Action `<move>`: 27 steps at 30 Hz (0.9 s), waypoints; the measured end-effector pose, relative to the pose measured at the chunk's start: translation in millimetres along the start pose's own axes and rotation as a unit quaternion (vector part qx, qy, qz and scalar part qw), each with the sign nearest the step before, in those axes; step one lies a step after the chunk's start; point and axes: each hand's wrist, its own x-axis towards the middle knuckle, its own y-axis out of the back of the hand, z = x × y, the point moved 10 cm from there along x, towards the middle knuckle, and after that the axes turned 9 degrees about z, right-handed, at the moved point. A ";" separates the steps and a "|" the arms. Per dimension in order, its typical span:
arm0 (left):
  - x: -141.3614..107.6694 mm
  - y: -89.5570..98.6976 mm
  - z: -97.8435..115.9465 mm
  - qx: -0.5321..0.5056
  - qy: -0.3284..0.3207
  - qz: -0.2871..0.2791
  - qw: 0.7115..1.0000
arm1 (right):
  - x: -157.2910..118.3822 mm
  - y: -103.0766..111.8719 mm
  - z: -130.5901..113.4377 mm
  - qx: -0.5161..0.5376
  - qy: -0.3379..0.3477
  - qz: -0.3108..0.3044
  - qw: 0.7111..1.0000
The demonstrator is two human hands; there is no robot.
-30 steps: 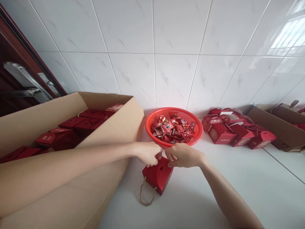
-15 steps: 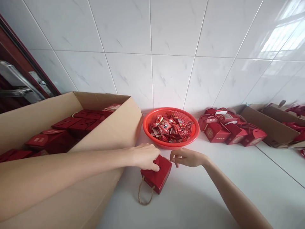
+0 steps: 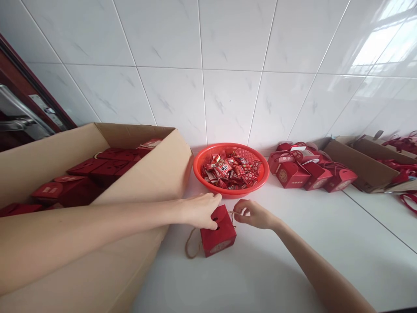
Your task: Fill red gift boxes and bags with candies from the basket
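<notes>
A small red gift box (image 3: 219, 234) sits on the white table (image 3: 260, 269), with twine loops at its left and right sides. My left hand (image 3: 202, 211) rests on the box's top left, its thumb near the holes in the top and its fingers at the back edge. On the right, my right hand (image 3: 250, 213) pinches the twine handle (image 3: 232, 215) beside the box. Just behind both hands stands a red plastic basket (image 3: 230, 193) holding wrapped candies (image 3: 228, 170).
At the left, a large cardboard box (image 3: 146, 174) holds several red boxes (image 3: 65, 191). Several finished-looking red boxes (image 3: 293, 174) stand at the right, beside open cardboard trays (image 3: 361, 167) with red items. A tiled wall (image 3: 234, 104) rises behind.
The red box has turned so its printed side faces forward. My left hand has shifted its hold on it, and my right hand has closed on the twine. The view has shifted slightly.
</notes>
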 end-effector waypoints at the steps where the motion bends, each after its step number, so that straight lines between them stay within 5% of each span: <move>1: -0.8 0.1 -2.7 -0.004 0.019 -0.007 1.000 | -1.6 8.5 -3.4 0.014 0.004 0.011 1.000; 5: -1.7 -2.9 -9.0 -0.024 0.057 -0.044 0.997 | -12.1 28.5 -20.8 0.172 0.003 -0.001 0.985; 11: 0.1 -13.0 -11.3 -0.124 0.071 -0.084 0.986 | -21.8 21.0 -51.8 0.358 0.051 -0.041 0.931; 16: 3.1 1.4 -0.9 -0.114 0.022 -0.003 0.993 | -23.0 -3.3 -52.5 0.266 0.040 -0.073 0.960; 23: -3.0 -9.0 -2.9 -0.138 0.076 -0.096 0.983 | -22.9 -6.9 -44.6 0.161 0.028 -0.068 0.984; 27: -4.4 11.2 4.4 -0.189 0.062 -0.082 0.977 | -23.1 -7.4 -46.2 0.161 0.027 -0.070 0.984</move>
